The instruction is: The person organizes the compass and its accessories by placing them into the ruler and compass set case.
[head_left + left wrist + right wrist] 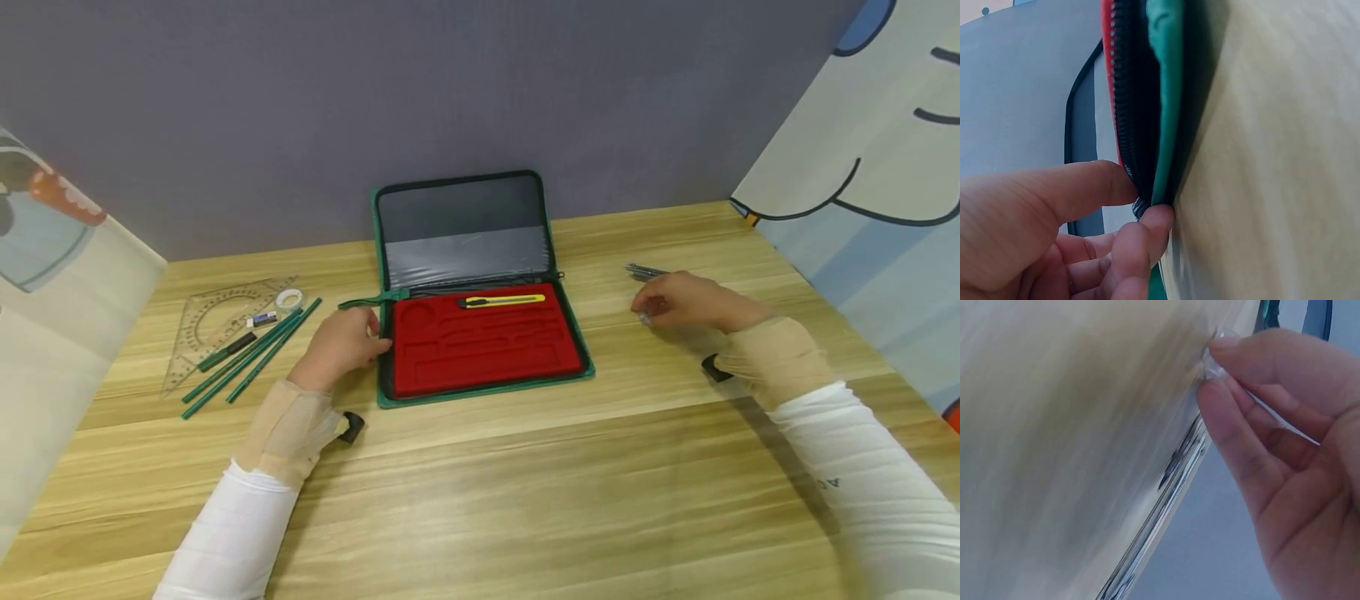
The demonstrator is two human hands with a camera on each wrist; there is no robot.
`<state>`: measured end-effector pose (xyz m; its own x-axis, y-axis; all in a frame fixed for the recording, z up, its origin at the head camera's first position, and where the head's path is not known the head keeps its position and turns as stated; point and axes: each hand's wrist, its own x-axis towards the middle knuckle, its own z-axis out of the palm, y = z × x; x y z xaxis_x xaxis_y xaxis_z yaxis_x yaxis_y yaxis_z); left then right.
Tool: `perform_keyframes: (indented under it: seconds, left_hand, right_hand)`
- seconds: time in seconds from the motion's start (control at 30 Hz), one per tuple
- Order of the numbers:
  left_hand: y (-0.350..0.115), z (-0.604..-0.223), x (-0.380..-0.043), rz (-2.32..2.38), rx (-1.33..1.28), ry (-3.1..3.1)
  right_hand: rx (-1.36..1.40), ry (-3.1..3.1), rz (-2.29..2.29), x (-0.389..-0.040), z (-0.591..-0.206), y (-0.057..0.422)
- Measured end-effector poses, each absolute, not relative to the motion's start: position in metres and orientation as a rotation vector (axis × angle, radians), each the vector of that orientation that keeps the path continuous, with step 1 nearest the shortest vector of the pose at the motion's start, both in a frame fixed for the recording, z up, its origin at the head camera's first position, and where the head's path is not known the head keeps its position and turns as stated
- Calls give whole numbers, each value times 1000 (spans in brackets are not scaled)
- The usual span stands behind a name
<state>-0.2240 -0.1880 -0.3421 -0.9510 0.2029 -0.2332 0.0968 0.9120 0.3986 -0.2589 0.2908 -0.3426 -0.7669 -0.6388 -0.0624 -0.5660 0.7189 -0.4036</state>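
Note:
A green zip case (487,401) lies unfolded, its red moulded tray (487,375) facing up and its lid leaning back. In the tray's upper part lies a yellow utility knife (517,300). My left hand (341,346) pinches the case's left edge; the left wrist view has the thumb by the black zipper (1124,112) and fingertips on the green cover (1169,112). To the right of the case, my right hand (686,300) pinches a small clear plastic piece (1213,364) just over the table. Slim metal drawing instruments (641,271) lie beyond that hand.
At the left lie a clear set square (183,350), a roll of white tape (289,299), an eraser (262,319), a dark green marker (225,352) and several green pencils (258,371). A grey partition (300,125) stands behind the wooden table (525,500).

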Motion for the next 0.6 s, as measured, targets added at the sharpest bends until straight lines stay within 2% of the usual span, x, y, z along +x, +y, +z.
perform_keyframes:
  seconds: [0.27, 0.6]
  left_hand:
    - [-187, -341, -223, 567, 219, 2799]
    - [-187, -344, -225, 569, 207, 2801]
  right_hand:
    - [-971, 2735, -525, -258, -336, 261]
    - [-1116, 2686, -538, -262, -332, 218]
